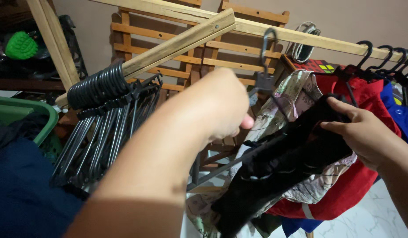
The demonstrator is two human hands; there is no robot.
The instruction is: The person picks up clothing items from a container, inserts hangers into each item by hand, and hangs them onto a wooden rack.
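Left hand (221, 105) grip pinching dark plastic hanger (263, 66) below hook. Right hand (367, 132) grip clutching black cloth garment (279, 167), draped over hanger, hanging between both hands.

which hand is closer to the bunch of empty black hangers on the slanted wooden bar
Left. The left hand is just right of the empty hangers, holding another hanger; the right hand is far right, gripping the black garment.

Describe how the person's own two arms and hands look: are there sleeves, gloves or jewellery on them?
Both forearms are bare as far as the picture shows: no sleeve reaches them. The left hand and the right hand wear no gloves. No ring, watch or bracelet is visible on either; the left hand's fingers are mostly hidden.
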